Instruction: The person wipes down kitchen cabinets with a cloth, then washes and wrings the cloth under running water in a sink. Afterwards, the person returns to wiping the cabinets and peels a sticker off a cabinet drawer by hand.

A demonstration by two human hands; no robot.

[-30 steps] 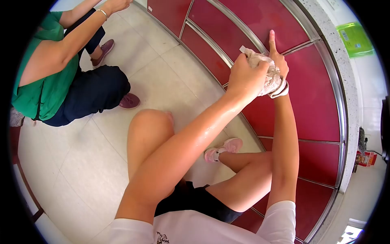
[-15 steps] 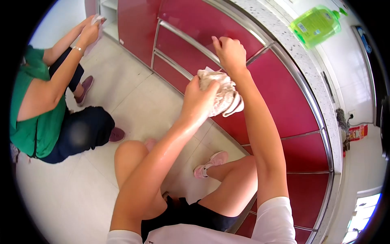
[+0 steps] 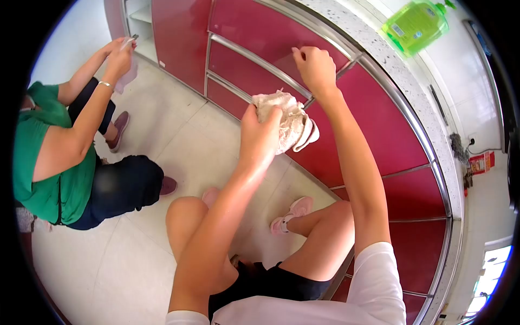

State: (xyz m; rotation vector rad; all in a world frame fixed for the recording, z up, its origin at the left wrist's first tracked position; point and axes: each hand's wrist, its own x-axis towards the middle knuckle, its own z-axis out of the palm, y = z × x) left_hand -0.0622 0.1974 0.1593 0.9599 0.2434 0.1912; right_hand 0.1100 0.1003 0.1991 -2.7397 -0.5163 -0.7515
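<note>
My left hand (image 3: 260,135) is wrapped round a crumpled, pale beige cloth (image 3: 290,122), whose folded edge hangs out on the right. My right hand (image 3: 317,67) is up by the red drawer fronts (image 3: 254,70), beyond the cloth and to its right. Its fingers are curled, with the thumb and a fingertip close together at the left; whether anything is between them is too small to tell. A metal drawer handle strip (image 3: 265,62) runs just left of that hand.
A person in a green top (image 3: 59,162) crouches at the left, holding a thin translucent sheet (image 3: 127,73). Near them is an open white shelf (image 3: 142,27). A green pump bottle (image 3: 417,27) stands on the speckled counter (image 3: 346,19). Pale tiles (image 3: 135,260) cover the floor.
The cloth has left my right wrist and moved down-left in my left hand. My right hand's pointing finger has curled in. The view has swung, showing more of the shelf and the bottle.
</note>
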